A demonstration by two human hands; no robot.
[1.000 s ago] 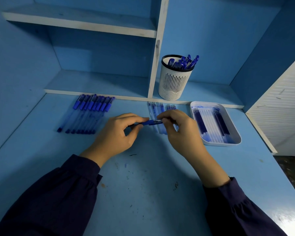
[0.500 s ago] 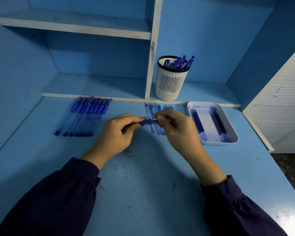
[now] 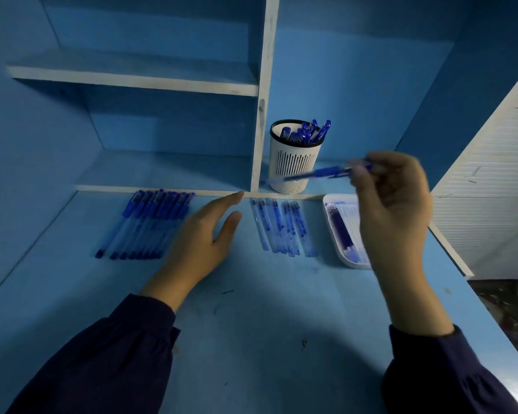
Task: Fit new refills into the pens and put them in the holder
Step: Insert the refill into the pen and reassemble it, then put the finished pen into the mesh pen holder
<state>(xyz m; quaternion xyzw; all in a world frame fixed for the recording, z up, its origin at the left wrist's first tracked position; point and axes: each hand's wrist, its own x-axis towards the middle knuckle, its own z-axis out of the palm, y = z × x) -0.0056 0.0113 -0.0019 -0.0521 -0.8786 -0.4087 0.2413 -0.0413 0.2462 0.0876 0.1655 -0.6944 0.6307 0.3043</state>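
My right hand (image 3: pixel 395 204) pinches a blue pen (image 3: pixel 320 173) and holds it raised, lying roughly level in front of the white slotted holder (image 3: pixel 293 165), which stands on the low shelf with several blue pens in it. My left hand (image 3: pixel 204 237) hovers over the desk with straight fingers and holds nothing, between a row of several blue pens (image 3: pixel 147 225) on its left and a group of several refills (image 3: pixel 281 228) on its right.
A white tray (image 3: pixel 335 234) with more refills lies on the desk right of the loose refills, partly behind my right hand. A vertical shelf divider (image 3: pixel 262 115) rises just left of the holder. A white slatted panel (image 3: pixel 488 189) bounds the right side.
My left hand let go of the pen and opened over the desk. My right hand lifted the pen up and to the right, toward the holder. The camera tilted upward.
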